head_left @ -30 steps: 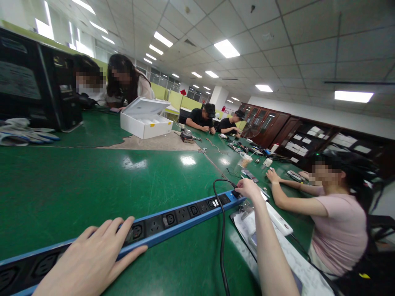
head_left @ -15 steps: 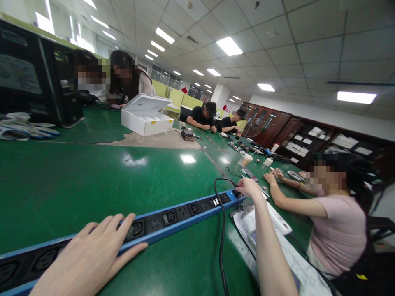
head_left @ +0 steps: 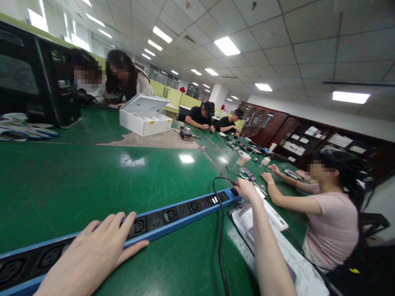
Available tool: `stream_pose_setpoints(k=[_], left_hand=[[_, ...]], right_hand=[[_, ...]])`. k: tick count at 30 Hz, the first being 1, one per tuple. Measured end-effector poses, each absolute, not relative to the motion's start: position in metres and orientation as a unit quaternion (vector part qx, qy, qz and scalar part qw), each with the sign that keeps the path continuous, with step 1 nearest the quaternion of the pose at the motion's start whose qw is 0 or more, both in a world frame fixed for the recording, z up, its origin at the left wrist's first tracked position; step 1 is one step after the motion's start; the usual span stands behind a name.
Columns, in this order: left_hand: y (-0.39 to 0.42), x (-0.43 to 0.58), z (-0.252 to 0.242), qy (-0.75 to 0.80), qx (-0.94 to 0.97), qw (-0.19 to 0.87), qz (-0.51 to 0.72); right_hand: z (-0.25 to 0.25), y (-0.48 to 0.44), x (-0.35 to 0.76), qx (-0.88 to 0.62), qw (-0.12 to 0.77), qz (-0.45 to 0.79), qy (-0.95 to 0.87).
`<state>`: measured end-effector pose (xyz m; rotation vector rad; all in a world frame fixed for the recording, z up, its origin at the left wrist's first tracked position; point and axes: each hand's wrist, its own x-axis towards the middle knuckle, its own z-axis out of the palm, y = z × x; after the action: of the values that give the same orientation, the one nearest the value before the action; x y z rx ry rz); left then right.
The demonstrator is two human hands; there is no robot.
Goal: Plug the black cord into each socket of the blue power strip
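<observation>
A long blue power strip (head_left: 182, 207) with black sockets lies across the green table (head_left: 92, 181). My left hand (head_left: 95, 250) rests flat on its near part, fingers spread. My right hand (head_left: 245, 188) is at the strip's far end, fingers closed around the black plug (head_left: 234, 190) of a black cable (head_left: 221, 230) that loops back toward me. How far the plug sits in the strip is hidden by my fingers.
Papers and a white device (head_left: 274, 216) lie under my right arm. A person in a pink shirt (head_left: 330, 222) sits at the right edge. A white open box (head_left: 145, 117), a black machine (head_left: 33, 78), gloves (head_left: 21, 127) and other seated people are farther off.
Both hands stay where they were on the strip. Only the camera view has shifted slightly.
</observation>
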<state>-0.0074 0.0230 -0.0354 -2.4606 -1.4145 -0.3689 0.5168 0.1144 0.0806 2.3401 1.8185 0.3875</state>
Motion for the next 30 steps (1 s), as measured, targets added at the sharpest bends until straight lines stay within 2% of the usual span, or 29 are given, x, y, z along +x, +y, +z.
stream_pose_setpoints(k=[12, 21, 30], left_hand=[[0.011, -0.004, -0.015, -0.488, -0.85, 0.124, -0.155], [0.009, -0.001, -0.013, -0.498, -0.843, 0.162, -0.12], [0.011, -0.002, -0.012, -0.491, -0.852, 0.138, -0.118]], right_hand=[[0.094, 0.12, 0.524, 0.722, 0.129, 0.114, 0.67], [0.068, 0.098, 0.52, 0.742, 0.093, 0.178, 0.64], [0.092, 0.113, 0.525, 0.712, 0.122, 0.13, 0.679]])
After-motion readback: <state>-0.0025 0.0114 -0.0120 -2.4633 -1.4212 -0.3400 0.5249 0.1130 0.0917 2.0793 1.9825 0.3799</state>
